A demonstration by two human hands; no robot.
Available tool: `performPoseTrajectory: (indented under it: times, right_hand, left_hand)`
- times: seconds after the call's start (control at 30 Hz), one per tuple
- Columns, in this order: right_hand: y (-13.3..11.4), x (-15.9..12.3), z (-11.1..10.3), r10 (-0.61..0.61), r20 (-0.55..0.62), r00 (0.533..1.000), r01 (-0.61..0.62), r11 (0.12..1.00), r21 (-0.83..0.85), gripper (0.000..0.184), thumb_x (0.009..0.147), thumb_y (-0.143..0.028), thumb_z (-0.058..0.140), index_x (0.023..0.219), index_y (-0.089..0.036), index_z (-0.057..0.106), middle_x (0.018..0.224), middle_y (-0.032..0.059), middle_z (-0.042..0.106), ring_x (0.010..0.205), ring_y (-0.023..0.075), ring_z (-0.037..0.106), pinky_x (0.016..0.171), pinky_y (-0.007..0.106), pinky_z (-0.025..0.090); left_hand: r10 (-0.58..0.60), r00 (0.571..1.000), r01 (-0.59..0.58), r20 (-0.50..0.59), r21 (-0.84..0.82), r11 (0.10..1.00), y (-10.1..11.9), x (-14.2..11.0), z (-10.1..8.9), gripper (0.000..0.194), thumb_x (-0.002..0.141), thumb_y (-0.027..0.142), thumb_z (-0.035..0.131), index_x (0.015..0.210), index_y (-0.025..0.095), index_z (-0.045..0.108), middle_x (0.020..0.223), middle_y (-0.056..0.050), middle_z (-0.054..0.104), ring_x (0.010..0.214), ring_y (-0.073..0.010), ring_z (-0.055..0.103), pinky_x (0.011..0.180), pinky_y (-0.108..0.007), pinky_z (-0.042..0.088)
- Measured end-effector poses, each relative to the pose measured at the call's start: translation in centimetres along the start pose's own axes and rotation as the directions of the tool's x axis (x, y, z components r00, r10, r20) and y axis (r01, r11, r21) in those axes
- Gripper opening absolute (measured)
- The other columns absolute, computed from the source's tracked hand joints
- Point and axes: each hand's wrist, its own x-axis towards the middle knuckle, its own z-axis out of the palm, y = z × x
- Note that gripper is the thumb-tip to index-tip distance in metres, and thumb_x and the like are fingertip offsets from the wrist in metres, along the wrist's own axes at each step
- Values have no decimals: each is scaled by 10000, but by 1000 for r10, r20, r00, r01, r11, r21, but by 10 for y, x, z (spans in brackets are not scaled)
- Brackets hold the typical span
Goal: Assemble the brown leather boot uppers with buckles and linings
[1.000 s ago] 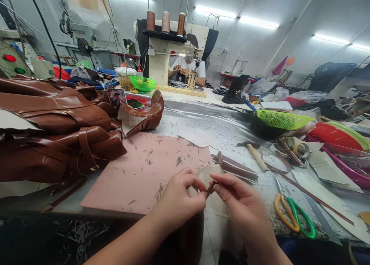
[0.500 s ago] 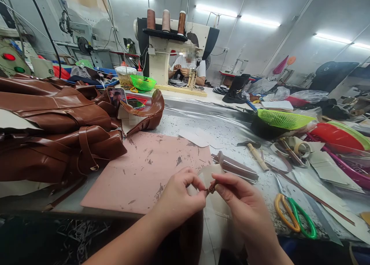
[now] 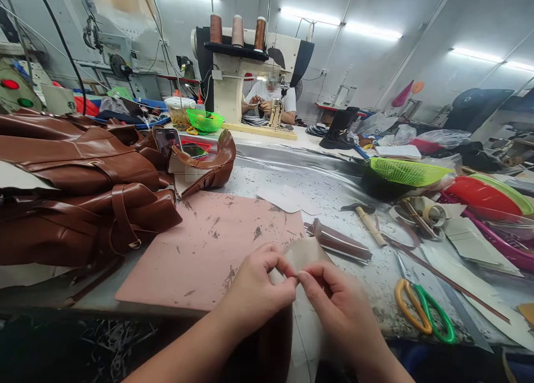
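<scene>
Fingers point(image 3: 285, 264) of the left hand point(image 3: 254, 285) and the right hand point(image 3: 344, 302) are pinched almost closed, tips meeting just right of centre, low in the frame. They seem to grip a small brown piece point(image 3: 296, 276), nearly all hidden. Behind and below them, at the near edge of the table point(image 3: 267, 174), is brown leather with pale lining point(image 3: 305, 319). I judge this step as fine fingertip work; the next move calls for a light, steady pinch, without pulling the leather.
</scene>
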Motion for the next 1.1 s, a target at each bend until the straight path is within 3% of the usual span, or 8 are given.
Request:
performPoseTrajectory:
  times: [0.23, 0.33, 0.4, 0.47, 0.57, 0.67, 0.9, 1.1]
  right_hand:
    - [-2, -2, -17, -35, -172, 985, 32, 999, -23, 265, 863, -297, 416, 624, -208, 489, 495, -43, 487, 436, 98, 466, 422, 180, 391]
    - [-6, -9, -44, -147, 51, 988, 149, 988, -33, 272, 829, -257, 463, 562, -213, 491, 454, -47, 475, 395, 91, 453, 383, 169, 370]
    - [-5, -15, -59, -184, 297, 937, 202, 979, -28, 86, 756, -208, 561, 721, -238, 634, 484, -52, 534, 395, 90, 477, 390, 165, 383]
    - [1, -21, -66, -152, 412, 899, 162, 987, 11, 264, 691, -204, 650, 944, -281, 656, 516, -61, 551, 404, 93, 476, 387, 168, 377]
    - [14, -24, -59, -5, 301, 954, -55, 981, 188, 88, 733, -320, 620, 771, -244, 597, 535, -53, 473, 456, 102, 431, 399, 181, 347]
    - [22, -21, -42, 83, 204, 975, -170, 875, 454, 220, 772, -382, 481, 634, -213, 451, 576, -33, 414, 527, 118, 391, 459, 207, 349]
    - [8, -3, -22, 61, 154, 986, -127, 875, 468, 118, 818, -306, 546, 798, -215, 618, 786, 9, 557, 628, 121, 523, 564, 227, 453]
    - [8, 3, -12, 80, -103, 991, -25, 892, 451, 73, 716, -226, 673, 777, -237, 711, 740, 26, 711, 683, 173, 669, 629, 262, 552]
  left_hand:
    - [-22, 1000, 22, 4, -22, 1000, 2, 1, -2, 81, 632, 202, 579, 565, 168, 549, 684, 16, 495, 669, -132, 514, 663, -244, 405]
    - [-47, 999, 47, 2, -23, 999, 3, 1, -4, 80, 625, 207, 572, 559, 170, 545, 683, 14, 499, 662, -135, 512, 663, -252, 402]
    - [-46, 999, 46, 6, -23, 999, 3, 2, -4, 73, 619, 205, 569, 559, 172, 544, 681, 13, 501, 663, -139, 511, 666, -257, 403]
    - [-41, 999, 41, 6, -20, 999, 1, 3, -5, 68, 616, 204, 569, 559, 174, 546, 681, 13, 504, 662, -141, 511, 668, -261, 405]
    - [-44, 999, 44, 3, -6, 999, -1, 4, -5, 58, 618, 205, 569, 569, 176, 555, 692, 11, 514, 675, -147, 518, 684, -270, 411]
    - [-64, 998, 64, 12, 14, 998, -2, 5, -6, 47, 618, 206, 559, 581, 178, 557, 715, 7, 520, 686, -148, 521, 683, -269, 415]
    - [-109, 994, 108, 27, 19, 994, 2, 4, -8, 83, 616, 256, 544, 585, 179, 540, 732, -4, 505, 655, -150, 517, 579, -253, 420]
    - [-69, 998, 69, 3, 15, 998, 5, 5, -7, 70, 601, 228, 557, 554, 177, 548, 682, 2, 516, 676, -155, 527, 662, -264, 425]
